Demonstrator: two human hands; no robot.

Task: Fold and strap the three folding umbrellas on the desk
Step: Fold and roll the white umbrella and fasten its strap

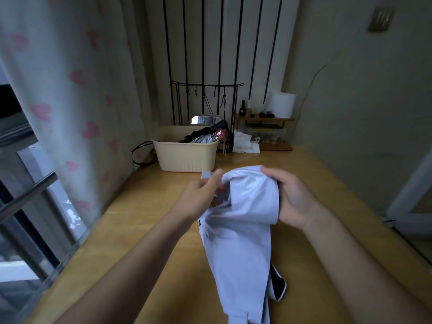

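Note:
A pale lilac folding umbrella (243, 232) lies lengthwise along the middle of the wooden desk (145, 206), its loose canopy fabric bunched at the far end. My right hand (292, 197) wraps around that far end from the right. My left hand (201, 197) pinches the fabric near a small strap tab (207, 175) on the left side. Part of its black lining (278, 284) shows at the near right. A black umbrella (201, 134) with a pink-tipped one (221, 134) sits in the cream bin (187, 155).
The cream bin stands at the back of the desk by the heart-print curtain (70, 90). A wooden shelf (264, 132) with bottles, a white cup (281, 105) and tissue (245, 142) fills the back right. A black wire rack (205, 99) rises behind.

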